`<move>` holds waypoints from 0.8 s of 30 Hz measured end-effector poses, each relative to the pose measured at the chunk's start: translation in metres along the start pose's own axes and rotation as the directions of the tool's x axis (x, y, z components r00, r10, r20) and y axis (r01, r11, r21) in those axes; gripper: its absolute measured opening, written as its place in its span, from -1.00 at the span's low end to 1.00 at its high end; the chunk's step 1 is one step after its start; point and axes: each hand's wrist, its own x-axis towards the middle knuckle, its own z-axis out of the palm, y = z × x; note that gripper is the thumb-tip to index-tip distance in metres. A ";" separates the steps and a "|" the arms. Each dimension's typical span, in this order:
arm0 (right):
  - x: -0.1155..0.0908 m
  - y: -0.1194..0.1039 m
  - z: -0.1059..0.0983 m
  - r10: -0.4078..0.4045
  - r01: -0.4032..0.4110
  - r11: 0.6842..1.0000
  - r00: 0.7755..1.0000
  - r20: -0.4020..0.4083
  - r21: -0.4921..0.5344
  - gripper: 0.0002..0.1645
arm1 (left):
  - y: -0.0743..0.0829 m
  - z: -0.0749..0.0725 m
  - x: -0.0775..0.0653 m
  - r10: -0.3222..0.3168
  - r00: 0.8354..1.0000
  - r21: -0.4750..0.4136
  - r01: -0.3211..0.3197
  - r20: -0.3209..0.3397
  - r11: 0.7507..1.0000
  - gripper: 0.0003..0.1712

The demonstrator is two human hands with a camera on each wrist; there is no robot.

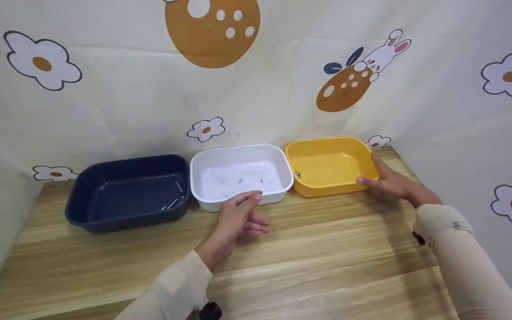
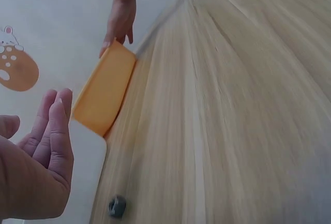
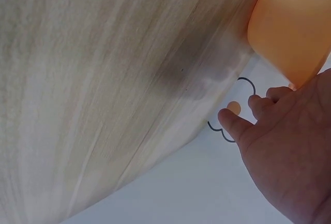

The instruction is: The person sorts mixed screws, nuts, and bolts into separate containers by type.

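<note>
My left hand [image 1: 238,218] is at the front rim of the white basin [image 1: 240,149], thumb and index tips close together and nothing visible between them. In the left wrist view its other fingers [image 2: 59,141] stretch straight. Two small greenish bits lie inside the white basin. My right hand [image 1: 391,180] grips the right end of the yellow basin [image 1: 334,192], its thumb over the front rim and the other fingers at the outer side. A small metallic piece [image 1: 297,174] lies inside at the yellow basin's left.
To the left stands a navy basin [image 1: 131,220] with several thin pale sticks [image 1: 169,205]. All three basins line the back of the wooden table [image 1: 327,258], against a patterned cloth [image 1: 127,102]. A small dark nut-like piece [image 2: 117,207] shows low in the left wrist view.
</note>
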 end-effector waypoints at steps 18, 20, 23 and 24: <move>-0.002 0.001 0.000 0.007 -0.008 0.996 1.000 -0.017 -0.086 0.34 | -0.031 -0.038 -0.010 -0.069 0.997 0.097 0.067 0.020 0.993 -0.48; -0.001 0.001 0.001 0.009 -0.010 0.997 1.000 -0.015 -0.080 0.34 | -0.035 -0.040 -0.010 -0.074 0.997 0.107 0.071 0.026 0.992 -0.48; 0.000 0.001 0.000 0.011 -0.012 0.997 1.000 -0.017 -0.070 0.33 | -0.037 -0.042 -0.011 -0.084 0.996 0.126 0.081 0.019 0.989 -0.49; 0.000 0.001 0.000 0.014 -0.015 0.998 1.000 -0.019 -0.065 0.33 | -0.037 -0.042 -0.011 -0.087 0.996 0.134 0.085 0.011 0.987 -0.50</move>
